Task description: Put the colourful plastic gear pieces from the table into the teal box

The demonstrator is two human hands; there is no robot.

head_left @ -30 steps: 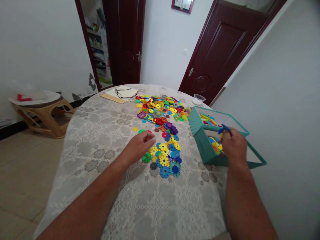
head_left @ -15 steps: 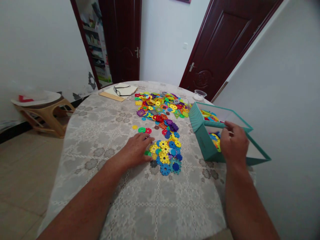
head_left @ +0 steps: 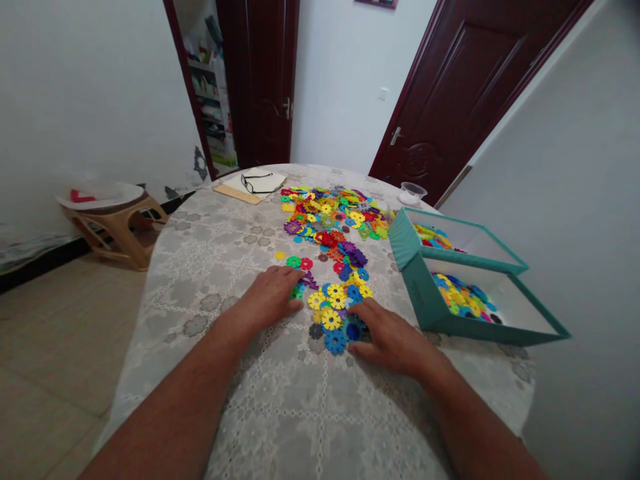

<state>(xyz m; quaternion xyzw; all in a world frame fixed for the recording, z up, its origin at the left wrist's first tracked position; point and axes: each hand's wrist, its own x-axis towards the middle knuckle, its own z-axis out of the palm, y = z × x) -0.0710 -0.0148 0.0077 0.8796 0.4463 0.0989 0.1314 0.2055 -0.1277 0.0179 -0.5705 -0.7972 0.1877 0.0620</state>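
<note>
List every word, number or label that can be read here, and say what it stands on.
No text can be read anywhere in the head view.
Teal box: no print shows on its walls.
Coloured discs: no markings visible.
Wall frame: cut off by the top edge, content blurred.
Shelf goods through the doorway: labels too small and blurred.
Pad under the glasses: no writing shows.

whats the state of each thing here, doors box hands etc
left hand: palm down, fingertips on discs
right hand: palm down, fingers on blue discs
box: open, discs inside
left door: open
right door: shut
glasses: arms unfolded, on notepad
cup: upright
</note>
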